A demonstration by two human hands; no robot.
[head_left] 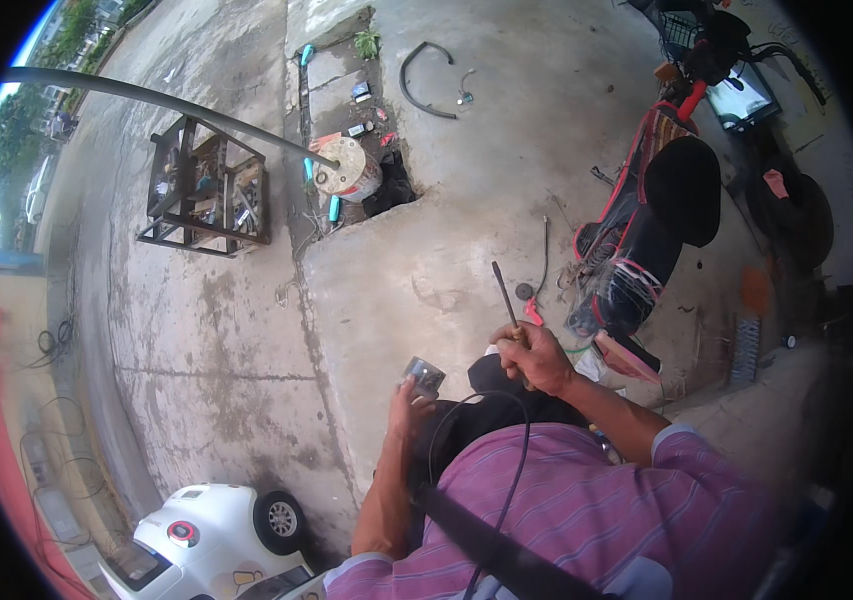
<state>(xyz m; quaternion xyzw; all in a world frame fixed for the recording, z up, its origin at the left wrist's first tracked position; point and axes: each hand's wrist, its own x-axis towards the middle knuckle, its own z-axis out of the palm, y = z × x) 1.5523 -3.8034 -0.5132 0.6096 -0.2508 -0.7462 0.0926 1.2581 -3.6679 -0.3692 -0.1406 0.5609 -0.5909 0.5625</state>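
Observation:
My left hand (405, 410), low in the middle of the view, is closed on a small grey boxy part (426, 378) with a shiny face. Its exact kind I cannot make out. To the right and a little higher, my right hand (539, 358) is wrapped round a screwdriver (505, 292), whose long dark shaft points up and slightly left. The screwdriver stands apart from the boxy part. A thin black cable (527, 440) loops across my lap and shirt.
A red and black scooter (637, 230) stands at the right, partly taken apart, with a coil spring (745, 350) nearby. Farther off are a white bucket (347, 170) with a pole and a metal frame (212, 240) holding scraps. A white toy-like car (207, 530) is lower left.

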